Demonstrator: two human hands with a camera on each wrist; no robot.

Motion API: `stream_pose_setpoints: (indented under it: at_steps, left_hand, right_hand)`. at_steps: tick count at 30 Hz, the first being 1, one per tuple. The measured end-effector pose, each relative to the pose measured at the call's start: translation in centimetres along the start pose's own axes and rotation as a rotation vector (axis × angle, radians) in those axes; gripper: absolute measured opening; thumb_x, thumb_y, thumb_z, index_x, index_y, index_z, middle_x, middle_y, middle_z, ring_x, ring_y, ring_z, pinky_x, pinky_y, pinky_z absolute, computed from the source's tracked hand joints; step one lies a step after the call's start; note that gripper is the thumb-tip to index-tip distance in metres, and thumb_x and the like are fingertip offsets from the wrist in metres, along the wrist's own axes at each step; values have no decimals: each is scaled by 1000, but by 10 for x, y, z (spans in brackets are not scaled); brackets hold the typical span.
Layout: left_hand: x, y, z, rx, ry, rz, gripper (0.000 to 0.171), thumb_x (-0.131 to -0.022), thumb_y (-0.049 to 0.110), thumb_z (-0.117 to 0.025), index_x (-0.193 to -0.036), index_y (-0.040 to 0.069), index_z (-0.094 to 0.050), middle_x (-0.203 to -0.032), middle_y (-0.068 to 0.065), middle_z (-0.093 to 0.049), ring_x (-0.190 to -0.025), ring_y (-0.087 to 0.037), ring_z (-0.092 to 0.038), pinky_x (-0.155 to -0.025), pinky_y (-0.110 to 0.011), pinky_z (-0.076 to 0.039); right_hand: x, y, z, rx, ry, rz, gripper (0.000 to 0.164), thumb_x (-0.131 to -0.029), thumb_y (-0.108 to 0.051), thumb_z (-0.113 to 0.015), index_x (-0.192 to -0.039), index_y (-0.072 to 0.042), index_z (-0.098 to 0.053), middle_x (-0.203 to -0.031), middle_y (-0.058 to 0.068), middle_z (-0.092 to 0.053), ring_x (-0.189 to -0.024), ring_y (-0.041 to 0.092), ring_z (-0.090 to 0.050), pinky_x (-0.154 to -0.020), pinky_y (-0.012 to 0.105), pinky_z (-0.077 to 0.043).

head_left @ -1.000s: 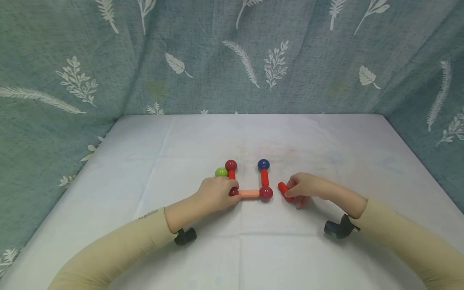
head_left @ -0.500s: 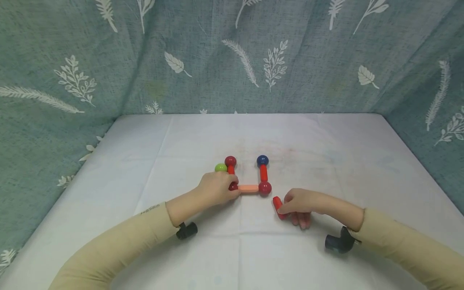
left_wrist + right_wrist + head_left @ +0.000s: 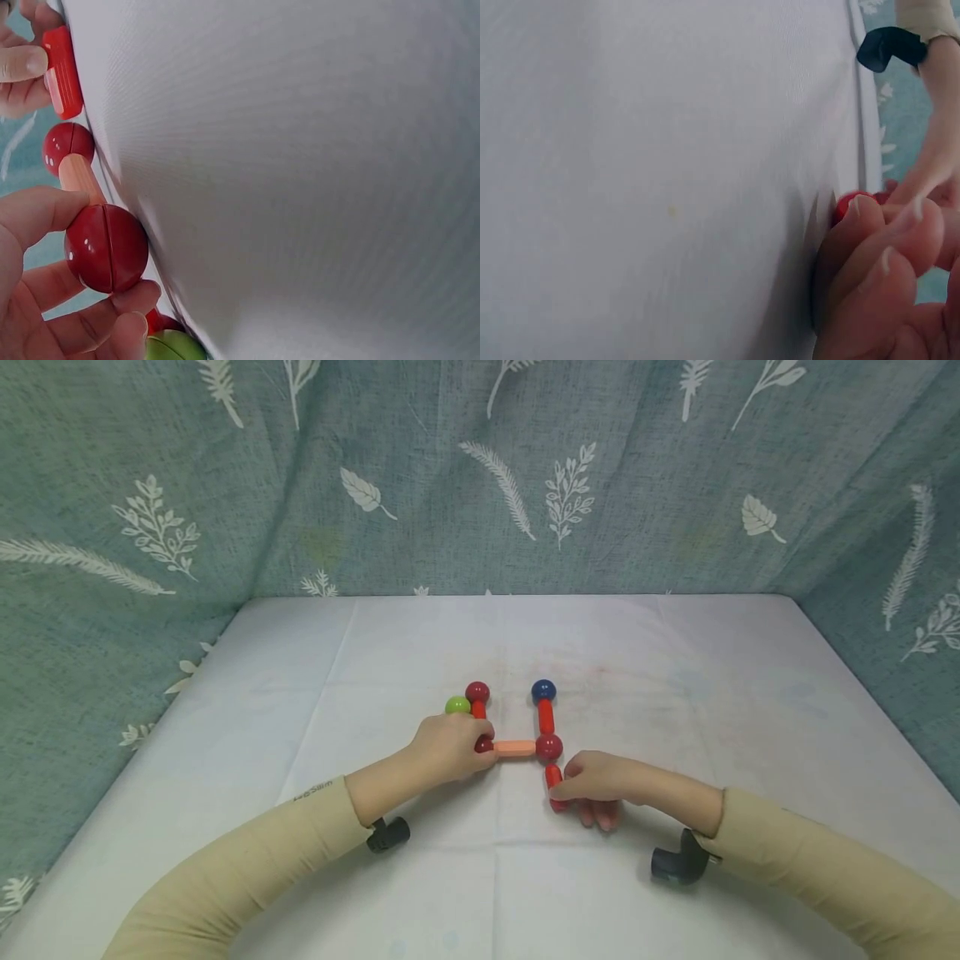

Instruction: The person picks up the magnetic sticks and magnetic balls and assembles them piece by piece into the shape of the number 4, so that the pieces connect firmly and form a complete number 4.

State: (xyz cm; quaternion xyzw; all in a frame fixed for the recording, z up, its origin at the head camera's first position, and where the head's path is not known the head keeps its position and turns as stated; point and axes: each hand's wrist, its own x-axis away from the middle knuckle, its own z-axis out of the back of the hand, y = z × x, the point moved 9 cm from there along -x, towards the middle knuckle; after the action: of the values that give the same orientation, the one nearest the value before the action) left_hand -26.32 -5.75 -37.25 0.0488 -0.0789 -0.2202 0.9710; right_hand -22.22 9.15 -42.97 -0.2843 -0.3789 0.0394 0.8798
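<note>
My left hand (image 3: 448, 750) grips a dark red ball (image 3: 107, 249) at the left corner of a ball-and-stick shape. A peach rod (image 3: 514, 748) runs from it to a second dark red ball (image 3: 549, 747). From that ball a red rod (image 3: 546, 717) leads back to a blue ball (image 3: 543, 691). My right hand (image 3: 600, 781) pinches a loose red rod (image 3: 553, 775) between thumb and finger, its far end close to the second ball; whether they touch I cannot tell. In the right wrist view, fingers (image 3: 870, 307) hide most of that rod.
Behind my left hand lie another dark red ball (image 3: 477, 692) on a partly hidden red rod and a green ball (image 3: 457, 704). A white cloth covers the table (image 3: 360, 893). A leaf-patterned curtain (image 3: 435, 485) hangs along its back and sides.
My right hand has brought the red rod toward the front and left, turning it more upright in the head view, up to the right-hand ball. My left hand keeps its grip.
</note>
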Motion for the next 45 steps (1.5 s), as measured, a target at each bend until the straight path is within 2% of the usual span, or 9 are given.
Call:
stream_pose_setpoints:
  at_steps: [13,26,30,37,45]
  left_hand:
    - [-1,0,0,-5,-8,6,25,-80,34,-65,-98,16,-67,-73,4,-59,-65,-10,-48,-51,-23,-39]
    - [-2,0,-1,-23,-18,9,26,-81,34,-65,-99,16,-67,-75,4,-60,-66,-10,-49,-52,-22,-39]
    - [-1,1,-1,-21,-16,6,25,-81,34,-65,-98,15,-67,-75,3,-60,-66,-11,-49,-52,-23,-39]
    - [-1,1,-1,-29,-5,-2,24,-81,34,-65,-97,16,-67,-75,4,-60,-65,-10,-48,-52,-23,-39]
    - [-1,2,0,-28,-1,-5,25,-81,34,-66,-98,16,-67,-76,3,-61,-65,-10,-48,-51,-22,-39]
  right_hand:
    - [-1,-3,-5,-26,-6,7,24,-88,-33,-58,-82,-10,-60,-52,4,-56,-36,13,-48,-39,19,-39]
    - [0,-5,-5,-34,21,58,21,-89,-28,-55,-83,-9,-60,-53,6,-57,-36,14,-50,-39,20,-41]
    - [0,-4,-4,-28,18,46,21,-88,-29,-56,-83,-9,-60,-53,6,-58,-37,15,-51,-40,20,-41]
    - [-3,-4,2,24,61,-3,33,-85,-42,-60,-79,-10,-58,-52,5,-57,-38,15,-52,-41,20,-41]
    - [-3,-7,4,9,70,16,27,-86,-34,-59,-76,-9,-60,-52,4,-55,-38,14,-50,-41,20,-42]
